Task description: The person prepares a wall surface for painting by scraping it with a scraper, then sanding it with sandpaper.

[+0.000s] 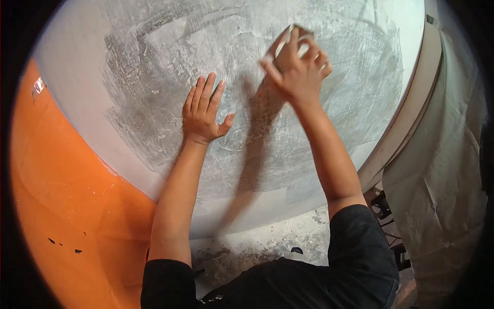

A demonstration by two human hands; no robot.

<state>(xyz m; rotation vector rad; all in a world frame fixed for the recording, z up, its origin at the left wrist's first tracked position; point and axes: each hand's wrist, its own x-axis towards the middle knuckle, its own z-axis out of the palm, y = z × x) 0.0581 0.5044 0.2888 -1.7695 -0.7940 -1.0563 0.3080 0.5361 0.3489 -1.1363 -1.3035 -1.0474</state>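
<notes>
Before me is a large, smooth, pale panel (366, 154) with a wide, scuffed grey patch (154, 92) streaked with fine scratches. My left hand (203, 112) rests with its palm towards this patch, fingers apart and holding nothing. Up and to the right, my right hand (301, 73) grips a flat brown block (287, 38), possibly a sanding block, blurred here. Its fingers spread over the block's back, and pale areas show between them. The underside of the block is hidden, so I cannot tell whether it touches the panel. A dark shadow of my right arm falls across the patch.
At the left, an orange surface (69, 174) borders the panel and has several dark chips. Along the right runs a curved beige edge (409, 112), with a creased grey sheet (436, 185) hanging beside it. The stained floor (270, 239) and a shoe tip (296, 250) show below.
</notes>
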